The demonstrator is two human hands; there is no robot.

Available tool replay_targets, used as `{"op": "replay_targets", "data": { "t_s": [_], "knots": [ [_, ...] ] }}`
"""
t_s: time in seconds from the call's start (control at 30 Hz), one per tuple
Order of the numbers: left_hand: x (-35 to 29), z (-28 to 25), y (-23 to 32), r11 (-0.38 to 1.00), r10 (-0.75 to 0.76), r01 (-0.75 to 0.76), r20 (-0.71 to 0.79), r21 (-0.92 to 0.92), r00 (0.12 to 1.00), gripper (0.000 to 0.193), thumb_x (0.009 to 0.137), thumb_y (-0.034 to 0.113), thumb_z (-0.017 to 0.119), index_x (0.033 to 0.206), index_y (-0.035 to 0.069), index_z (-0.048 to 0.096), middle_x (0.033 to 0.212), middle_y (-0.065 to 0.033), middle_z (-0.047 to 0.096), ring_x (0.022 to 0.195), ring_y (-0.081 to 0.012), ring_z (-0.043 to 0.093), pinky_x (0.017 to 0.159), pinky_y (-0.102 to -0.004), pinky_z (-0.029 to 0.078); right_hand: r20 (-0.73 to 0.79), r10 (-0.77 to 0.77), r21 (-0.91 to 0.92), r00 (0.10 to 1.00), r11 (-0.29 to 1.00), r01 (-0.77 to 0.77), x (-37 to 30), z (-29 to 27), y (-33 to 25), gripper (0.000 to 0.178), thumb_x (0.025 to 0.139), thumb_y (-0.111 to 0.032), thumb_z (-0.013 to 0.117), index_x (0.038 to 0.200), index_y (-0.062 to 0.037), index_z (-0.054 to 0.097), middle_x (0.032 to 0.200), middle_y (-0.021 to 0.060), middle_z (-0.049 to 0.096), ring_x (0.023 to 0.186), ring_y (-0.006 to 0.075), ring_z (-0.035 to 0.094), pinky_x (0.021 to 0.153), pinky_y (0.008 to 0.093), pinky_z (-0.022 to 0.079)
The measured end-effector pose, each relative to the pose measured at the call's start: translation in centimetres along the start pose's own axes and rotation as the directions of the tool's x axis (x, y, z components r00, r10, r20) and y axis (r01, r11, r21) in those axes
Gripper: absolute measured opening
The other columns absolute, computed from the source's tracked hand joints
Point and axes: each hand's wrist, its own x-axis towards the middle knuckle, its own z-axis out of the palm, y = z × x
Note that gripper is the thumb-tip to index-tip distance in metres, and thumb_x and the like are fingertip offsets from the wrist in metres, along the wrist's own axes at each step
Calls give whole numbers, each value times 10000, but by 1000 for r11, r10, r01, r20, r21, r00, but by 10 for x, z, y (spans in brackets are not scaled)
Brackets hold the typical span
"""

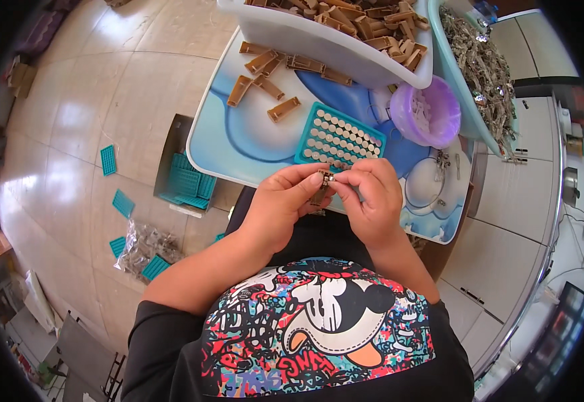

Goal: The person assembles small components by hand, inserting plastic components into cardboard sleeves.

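In front of my chest, at the table's near edge, my left hand (280,199) is closed around a narrow brown plastic casing (319,194). Metal shows at the casing's upper end. My right hand (374,201) pinches at that same end with thumb and forefinger, where a tiny pale, shiny piece shows; its kind is too small to make out. Just beyond my fingers lies a teal tray (303,149) holding rows of small white round pieces (335,127). Several loose brown casings (284,108) lie on the blue-and-white table (221,144) to the far left.
A white bin (332,41) of brown casings stands at the back. To its right are a purple bowl (447,110) and a teal tub (449,50) full of metal parts (476,67). An open box (180,134) with teal trays (191,181) stands left on the floor.
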Motion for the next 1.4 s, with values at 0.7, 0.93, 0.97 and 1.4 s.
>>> {"op": "replay_targets", "data": {
  "t_s": [0.7,0.93,0.97,1.4],
  "knots": [
    [-5,-6,0,989,138,-135,-54,64,989,223,914,114,551,1106,2,553,944,-59,617,819,-115,577,765,-241,475,117,-42,55,992,998,36,6,15,-8,151,697,-32,661,824,-34,579,806,95,552,728,278,544,616,368,436],
    [-10,-14,13,985,119,-109,-69,131,991,208,959,166,455,1114,49,529,903,-17,556,795,-87,511,711,-246,444,135,80,202,988,974,-106,50,25,7,79,745,-49,645,803,-16,603,719,108,536,685,285,539,619,362,435],
    [-10,-14,14,985,120,-110,-70,131,990,208,959,166,455,1114,49,529,903,-17,556,795,-87,511,711,-246,444,161,92,83,983,991,-106,62,26,10,128,726,-95,676,815,-24,617,762,94,548,728,286,550,642,360,450],
    [-6,-9,29,984,167,-173,-120,-45,979,209,966,155,433,1105,16,505,980,-103,604,889,-197,618,812,-335,516,270,-49,-266,962,956,123,90,51,28,175,651,-151,723,767,-85,609,856,59,567,832,256,551,740,370,444]
  ]
}}
